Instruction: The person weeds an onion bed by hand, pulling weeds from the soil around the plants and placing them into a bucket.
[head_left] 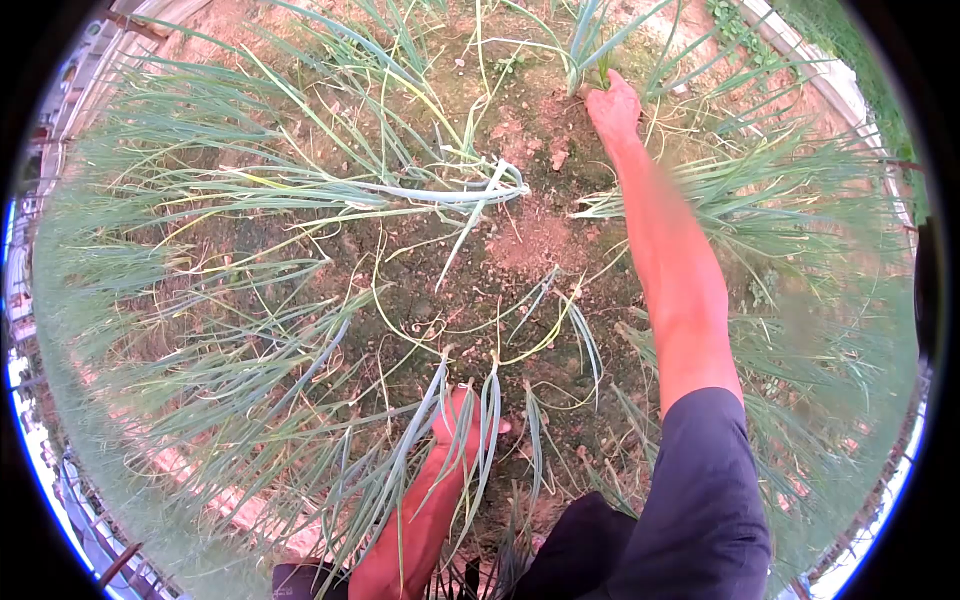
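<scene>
My right hand (614, 108) reaches far forward to the base of a green onion clump (578, 58). Its fingers are closed around a small green shoot (603, 68) low beside the clump. My left hand (462, 418) is near the bottom of the view, low over the soil, behind long green onion leaves (487, 425). Those leaves cover most of its fingers, so whether it grips anything is hidden. Between the two hands, onion leaves (450, 193) lie bent across the reddish-brown soil (530, 230).
Dense rows of onion plants (250, 370) spread on the left, with more (760, 190) on the right beyond my forearm. A pale border (825, 75) runs along the upper right, with grass outside it. My knee (575, 545) shows at the bottom.
</scene>
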